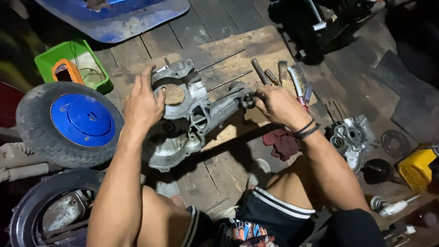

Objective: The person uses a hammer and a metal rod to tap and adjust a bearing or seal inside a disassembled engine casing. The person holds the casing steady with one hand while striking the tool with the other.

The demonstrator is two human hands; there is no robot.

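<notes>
A grey metal engine case lies on a wooden board on the plank floor in front of me. My left hand rests on the case's round opening at its left side, fingers spread over the rim. My right hand grips the narrow arm end of the case, fingers closed around a dark round part there. Two long thin studs stick out from the case toward the far side.
A wire brush and small tools lie beyond my right hand. A red rag lies under my right wrist. Another engine cover is to the right. A blue-hubbed wheel, a green tray and a second tyre sit left.
</notes>
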